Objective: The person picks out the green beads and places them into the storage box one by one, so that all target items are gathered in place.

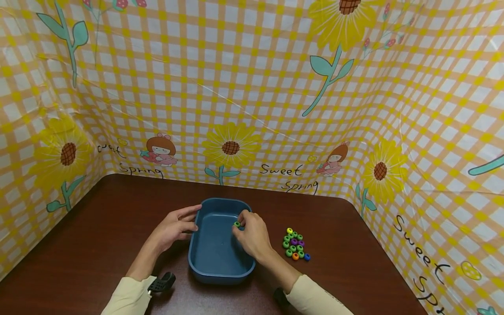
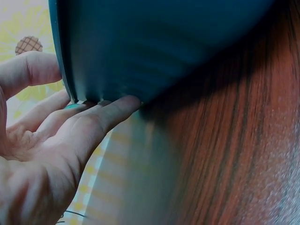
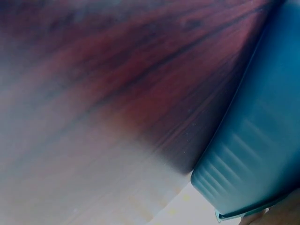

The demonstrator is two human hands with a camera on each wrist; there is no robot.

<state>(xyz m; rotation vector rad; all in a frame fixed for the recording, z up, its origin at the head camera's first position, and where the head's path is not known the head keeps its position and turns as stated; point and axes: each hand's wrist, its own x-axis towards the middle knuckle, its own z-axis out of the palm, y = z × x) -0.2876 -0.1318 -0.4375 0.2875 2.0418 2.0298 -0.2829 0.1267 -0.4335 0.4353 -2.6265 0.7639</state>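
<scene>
In the head view a blue rectangular tub [image 1: 220, 245] stands on the table. My right hand [image 1: 253, 234] is over its right side, pinching a green bead [image 1: 236, 224] between thumb and fingers above the tub's inside. My left hand [image 1: 171, 227] touches the tub's left wall with spread, extended fingers; the left wrist view shows that hand [image 2: 56, 136] with its fingertips against the outer wall [image 2: 140, 51]. Right of the tub lies a cluster of loose beads, mostly green [image 1: 293, 248], with purple [image 1: 294, 241], yellow [image 1: 289, 230], orange [image 1: 295, 257] and blue [image 1: 307, 257] ones.
The dark brown wooden table [image 1: 338, 262] is bordered at the back and sides by a checked cloth [image 1: 236, 87] with flower prints. A black strap [image 1: 162, 282] is at my left sleeve. The right wrist view shows the tub's outer wall [image 3: 253, 145] beside the table.
</scene>
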